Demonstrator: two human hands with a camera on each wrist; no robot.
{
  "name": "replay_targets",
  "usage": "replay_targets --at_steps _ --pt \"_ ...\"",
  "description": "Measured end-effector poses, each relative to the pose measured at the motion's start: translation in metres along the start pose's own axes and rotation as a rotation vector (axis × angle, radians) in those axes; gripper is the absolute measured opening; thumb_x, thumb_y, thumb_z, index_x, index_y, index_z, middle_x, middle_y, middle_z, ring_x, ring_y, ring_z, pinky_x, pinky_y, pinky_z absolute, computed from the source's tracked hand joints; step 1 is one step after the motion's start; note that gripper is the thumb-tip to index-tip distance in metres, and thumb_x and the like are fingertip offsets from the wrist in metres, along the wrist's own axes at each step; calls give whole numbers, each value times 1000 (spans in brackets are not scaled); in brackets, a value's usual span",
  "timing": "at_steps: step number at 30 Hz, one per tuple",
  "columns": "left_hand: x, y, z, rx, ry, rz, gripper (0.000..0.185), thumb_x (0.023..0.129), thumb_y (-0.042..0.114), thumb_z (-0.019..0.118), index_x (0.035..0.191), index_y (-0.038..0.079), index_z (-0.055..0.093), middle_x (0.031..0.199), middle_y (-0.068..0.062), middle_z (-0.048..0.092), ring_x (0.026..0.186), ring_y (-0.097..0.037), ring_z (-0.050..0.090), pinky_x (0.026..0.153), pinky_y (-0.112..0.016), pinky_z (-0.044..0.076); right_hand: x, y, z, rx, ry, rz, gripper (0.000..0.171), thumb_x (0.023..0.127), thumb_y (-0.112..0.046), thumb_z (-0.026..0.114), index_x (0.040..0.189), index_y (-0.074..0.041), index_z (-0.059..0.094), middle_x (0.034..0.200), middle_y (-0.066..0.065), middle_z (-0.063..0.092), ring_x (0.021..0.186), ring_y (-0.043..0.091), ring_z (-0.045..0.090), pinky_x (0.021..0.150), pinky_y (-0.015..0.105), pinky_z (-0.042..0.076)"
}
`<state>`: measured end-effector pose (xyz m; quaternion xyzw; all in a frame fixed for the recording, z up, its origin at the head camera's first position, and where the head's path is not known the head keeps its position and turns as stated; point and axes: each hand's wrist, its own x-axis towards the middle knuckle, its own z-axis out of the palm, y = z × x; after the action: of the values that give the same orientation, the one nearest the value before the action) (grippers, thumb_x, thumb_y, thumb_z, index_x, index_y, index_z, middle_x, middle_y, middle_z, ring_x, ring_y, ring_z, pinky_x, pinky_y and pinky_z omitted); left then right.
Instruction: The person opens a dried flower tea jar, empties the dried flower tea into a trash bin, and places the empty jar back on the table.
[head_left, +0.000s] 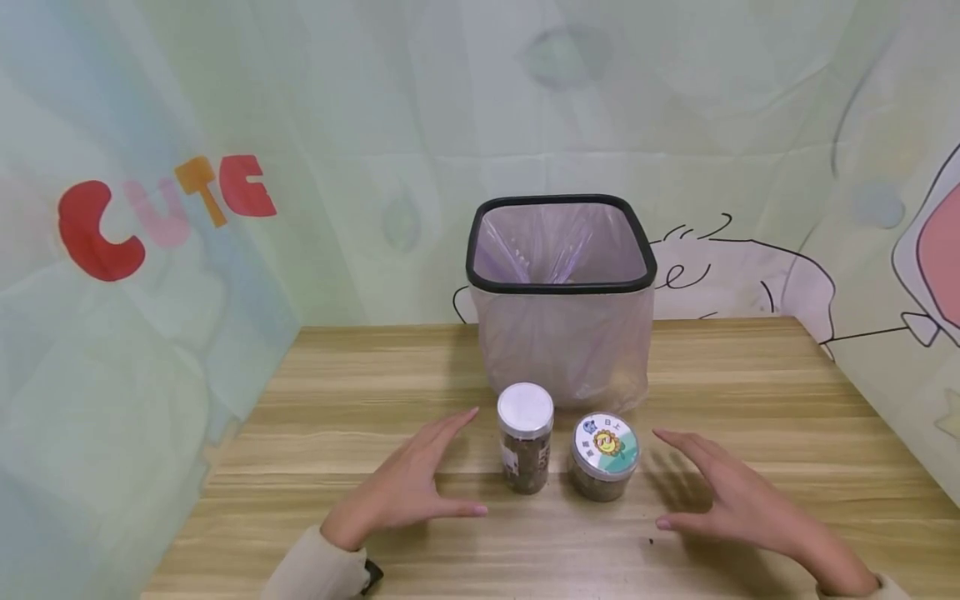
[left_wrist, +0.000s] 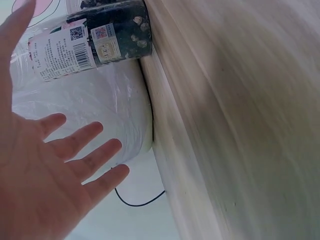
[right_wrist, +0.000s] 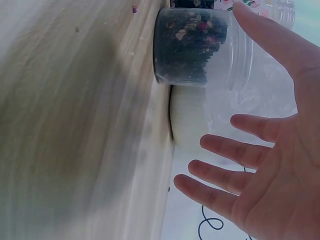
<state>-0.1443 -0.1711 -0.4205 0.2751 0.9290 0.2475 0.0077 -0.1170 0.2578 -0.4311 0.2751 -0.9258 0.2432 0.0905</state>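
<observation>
Jars between outspread hands

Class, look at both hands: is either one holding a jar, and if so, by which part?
Nothing is held. The left hand is apart from the tall white-lidded jar, and the right hand is apart from the short flower-lidded jar.

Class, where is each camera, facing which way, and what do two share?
Head: worn there, facing forward and down at tall jar, short jar and bin; left hand and right hand show.
Left wrist: worn there, facing the tall jar; left hand shows.
Right wrist: worn there, facing the short jar; right hand shows.
Head and left wrist share the tall jar.
</observation>
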Motion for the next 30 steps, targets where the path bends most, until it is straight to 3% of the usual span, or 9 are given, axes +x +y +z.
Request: replay_targets --at_steps 10,16,22,30 --pt "8 4 6 -151 -7 5 114 71 60 83 158 41 11 158 6 33 142 -17 32 112 -48 32 12 -4 -4 33 13 -8 97 72 -56 84 148 -12 44 136 12 55 122 34 54 93 57 48" --pt "16 6 11 -244 -4 37 116 69 59 85 159 31 17 155 4 37 138 -16 38 109 -48 36 21 -6 -6 41 31 -41 95 72 -53 86 146 -9 46 134 8 56 118 27 56 87 50 53" --pt "21 10 15 -307 -16 54 116 69 55 87 158 32 17 152 6 38 136 -18 40 108 -49 38 29 -11 -6 37 31 -51 95 71 -54 86 144 -6 48 135 9 57 123 30 53 97 55 46" --pt "27 14 20 -377 -14 61 118 67 56 88 158 29 17 147 0 44 133 -22 45 107 -45 41 42 -19 -7 45 49 -102 95 71 -52 87 145 -7 47 141 13 54 126 33 52 99 58 43"
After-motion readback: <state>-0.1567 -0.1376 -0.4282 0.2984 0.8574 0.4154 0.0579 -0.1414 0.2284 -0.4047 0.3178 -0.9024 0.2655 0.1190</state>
